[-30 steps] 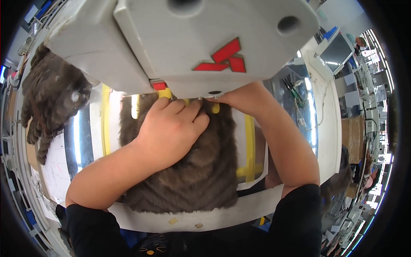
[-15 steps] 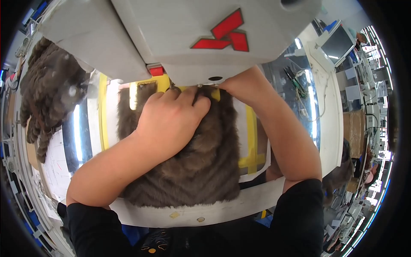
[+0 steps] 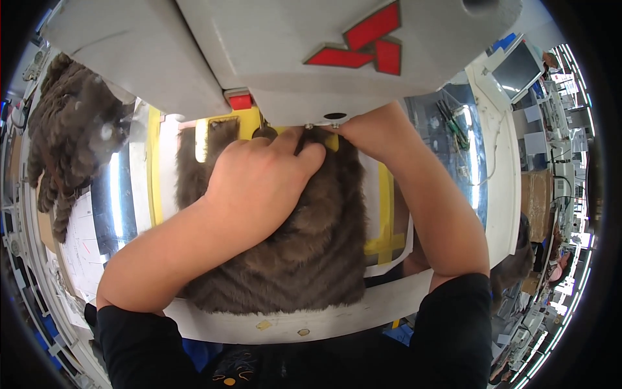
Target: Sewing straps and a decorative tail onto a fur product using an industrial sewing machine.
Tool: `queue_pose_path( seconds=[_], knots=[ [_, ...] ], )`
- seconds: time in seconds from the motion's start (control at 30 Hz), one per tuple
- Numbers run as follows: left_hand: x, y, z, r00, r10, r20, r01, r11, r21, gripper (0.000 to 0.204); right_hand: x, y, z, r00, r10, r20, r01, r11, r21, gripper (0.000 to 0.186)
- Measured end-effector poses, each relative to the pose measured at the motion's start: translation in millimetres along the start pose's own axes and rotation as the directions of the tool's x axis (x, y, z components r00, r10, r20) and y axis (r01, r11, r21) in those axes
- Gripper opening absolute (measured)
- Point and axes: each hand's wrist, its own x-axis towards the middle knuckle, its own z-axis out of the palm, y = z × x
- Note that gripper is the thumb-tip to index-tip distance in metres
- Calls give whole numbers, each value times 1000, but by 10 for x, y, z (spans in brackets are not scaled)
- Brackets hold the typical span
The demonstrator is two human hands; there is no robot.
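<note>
The left hand (image 3: pixel 256 178) lies bent-fingered on the fur (image 3: pixel 304 272), the right (image 3: pixel 363 129) reaches partly behind the machine (image 3: pixel 285 58), neither grip clear, and the fur, reaching the bench's (image 3: pixel 350 322) near edge, is best kept flat.

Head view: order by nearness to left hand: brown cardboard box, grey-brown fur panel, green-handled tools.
1. Grey-brown fur panel: directly beneath the left hand.
2. Green-handled tools: off to the right.
3. Brown cardboard box: farther right, past the tools.
</note>
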Motion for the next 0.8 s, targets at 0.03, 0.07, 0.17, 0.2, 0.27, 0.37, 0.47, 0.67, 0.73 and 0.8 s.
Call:
queue_pose_path(
  seconds=[0.03,0.07,0.17,0.2,0.27,0.37,0.47,0.67,0.73,0.8],
  knots=[
    [4,13,-16,1000,2,-1,-2,1000,1,15,-2,-4,-3,1000,0,-2,0,1000,0,36],
    [9,29,-38,998,-25,57,25,1000,4,19,-4,-8,-9,1000,10,-6,-11,999,-38,36],
    [5,56,-55,992,-44,120,40,999,34,23,-35,-7,-51,999,35,0,-35,996,-76,35],
    [5,40,-39,990,-44,131,36,998,59,22,-32,-7,-73,999,49,16,-48,996,-71,34],
    [-18,-2,-20,993,-48,112,42,997,58,22,-115,-199,-188,992,90,92,-87,996,-36,31],
    [-40,23,-5,996,-40,75,34,997,70,23,-302,-237,-309,969,0,249,11,999,-42,29],
    [-14,54,-34,998,-25,59,22,998,54,24,-401,-131,-250,940,-181,288,204,978,-52,34],
    [-18,42,-49,991,-29,134,20,997,71,26,-416,-150,-206,947,-175,271,238,945,-225,37],
    [-20,39,-49,993,-42,114,33,997,74,25,-407,-204,-194,949,-156,273,231,935,-270,36],
    [-18,34,-53,992,-39,117,32,997,65,25,-415,-235,-175,955,-124,270,213,919,-332,35]
  ],
)
